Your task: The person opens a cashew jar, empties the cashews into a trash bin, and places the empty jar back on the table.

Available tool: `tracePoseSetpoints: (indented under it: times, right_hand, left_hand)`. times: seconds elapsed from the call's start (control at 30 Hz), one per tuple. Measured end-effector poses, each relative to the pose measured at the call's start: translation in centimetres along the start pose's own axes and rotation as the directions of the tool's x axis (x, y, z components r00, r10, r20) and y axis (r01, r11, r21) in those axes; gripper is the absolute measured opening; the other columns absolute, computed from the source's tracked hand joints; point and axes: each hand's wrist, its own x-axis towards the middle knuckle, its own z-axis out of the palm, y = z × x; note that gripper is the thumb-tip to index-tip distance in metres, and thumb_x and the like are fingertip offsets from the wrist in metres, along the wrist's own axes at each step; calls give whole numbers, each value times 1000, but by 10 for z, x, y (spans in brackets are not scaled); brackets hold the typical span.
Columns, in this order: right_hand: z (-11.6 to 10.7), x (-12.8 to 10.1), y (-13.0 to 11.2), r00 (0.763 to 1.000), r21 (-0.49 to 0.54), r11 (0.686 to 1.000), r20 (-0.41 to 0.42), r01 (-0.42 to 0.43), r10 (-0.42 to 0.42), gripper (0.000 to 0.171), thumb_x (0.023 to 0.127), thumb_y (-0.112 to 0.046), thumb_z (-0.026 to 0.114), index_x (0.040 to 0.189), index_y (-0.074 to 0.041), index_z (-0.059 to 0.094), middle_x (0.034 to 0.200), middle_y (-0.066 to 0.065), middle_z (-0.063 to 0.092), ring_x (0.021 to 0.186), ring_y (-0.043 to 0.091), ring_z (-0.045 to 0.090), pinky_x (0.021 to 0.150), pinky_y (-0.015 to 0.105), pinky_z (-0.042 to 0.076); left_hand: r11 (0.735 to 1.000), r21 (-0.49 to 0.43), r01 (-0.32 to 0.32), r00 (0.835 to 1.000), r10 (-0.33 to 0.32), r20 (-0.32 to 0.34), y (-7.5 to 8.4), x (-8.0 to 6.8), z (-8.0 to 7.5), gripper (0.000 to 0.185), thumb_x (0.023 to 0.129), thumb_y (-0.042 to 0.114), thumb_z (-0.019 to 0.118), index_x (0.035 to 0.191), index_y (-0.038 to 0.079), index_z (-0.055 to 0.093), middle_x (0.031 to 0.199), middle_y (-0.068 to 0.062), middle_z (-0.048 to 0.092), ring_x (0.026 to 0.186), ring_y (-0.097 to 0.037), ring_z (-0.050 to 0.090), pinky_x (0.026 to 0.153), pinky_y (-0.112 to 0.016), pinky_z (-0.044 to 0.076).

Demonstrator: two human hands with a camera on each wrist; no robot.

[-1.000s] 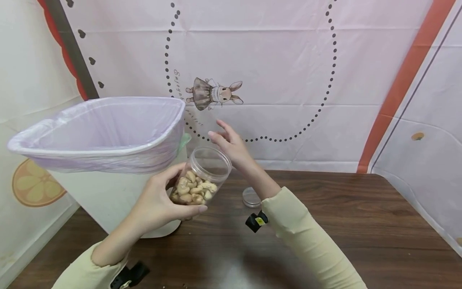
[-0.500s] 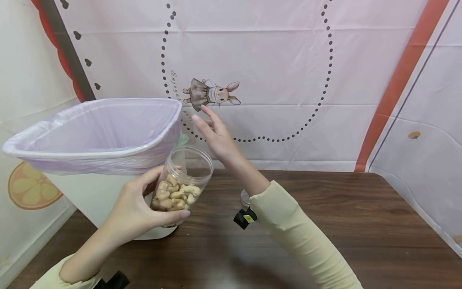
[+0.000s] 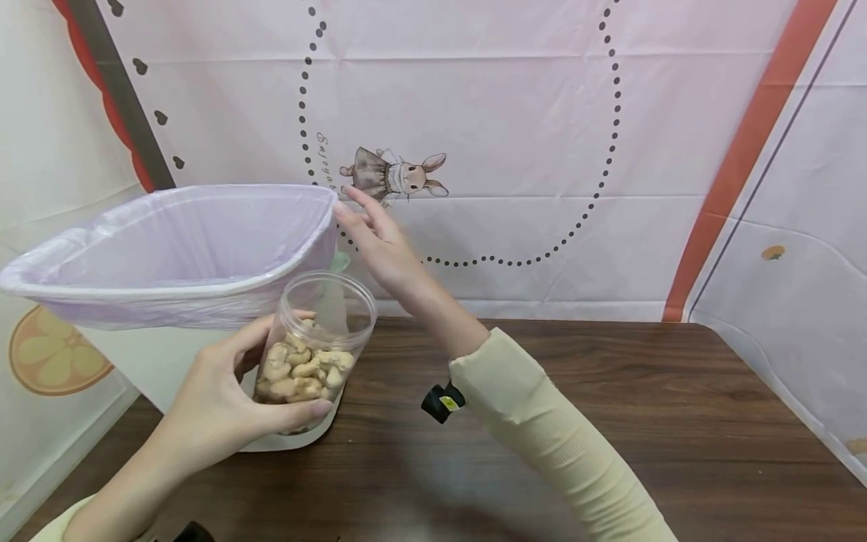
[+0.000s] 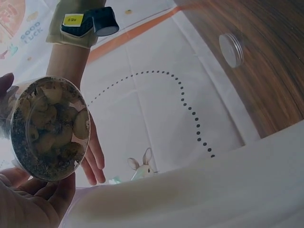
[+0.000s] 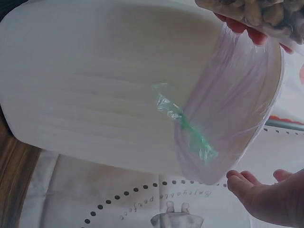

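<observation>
My left hand (image 3: 220,399) grips a clear, lidless jar (image 3: 349,335) part full of cashews (image 3: 298,369), tilted in front of the bin. The jar's round base (image 4: 50,128) faces the left wrist camera. A white trash bin (image 3: 149,361) wears a pale purple trash bag (image 3: 203,290) folded over its rim. My right hand (image 3: 379,245), fingers extended, is at the bin's right rear corner. In the right wrist view its fingertips (image 5: 233,176) are close to the bag's edge; I cannot tell whether they touch. That hand holds nothing visible.
A green plastic strip (image 5: 190,130) hangs from the bag on the bin's side. The jar's clear lid (image 4: 232,50) lies on the brown wooden table (image 3: 576,421); my right arm hides it in the head view. A printed cloth (image 3: 501,135) stands behind the table.
My left hand has carried the jar leftward, in front of the bin. My right hand has moved left and up to the bin's corner. The view has shifted slightly.
</observation>
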Motion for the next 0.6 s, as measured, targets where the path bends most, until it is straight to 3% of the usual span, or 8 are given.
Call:
tracePoseSetpoints:
  times: [0.17,0.37,0.5,0.6]
  right_hand:
    - [7,3,-3,999,-24,1000,31,-10,11,50,94,-40,41,140,-24,35,128,8,51,116,19,48,97,44,37]
    - [15,7,-4,996,-53,998,74,-39,43,50,93,-41,43,140,-25,36,123,6,53,113,17,49,96,39,38]
    - [19,7,-3,995,-85,995,87,-49,57,51,93,-42,42,140,-25,35,127,7,51,115,19,48,96,39,38]
    - [20,9,-2,994,-117,992,90,-50,61,52,93,-44,41,140,-23,35,131,8,48,118,19,46,97,38,38]
  left_hand:
    - [1000,21,-10,1000,10,-6,-1,-4,-7,73,52,14,88,118,23,57,104,8,63,96,-2,55,84,-8,38]
    - [997,57,45,999,-45,-13,3,-10,-18,74,54,14,87,120,25,56,110,8,61,98,0,54,82,-6,36]
    - [995,66,74,997,-73,-19,5,-11,-24,52,55,13,87,99,20,60,116,6,59,99,0,54,80,-7,37]
    - [996,50,77,997,-76,-25,4,-11,-29,42,55,11,86,80,16,53,121,3,57,102,-3,53,79,-8,38]
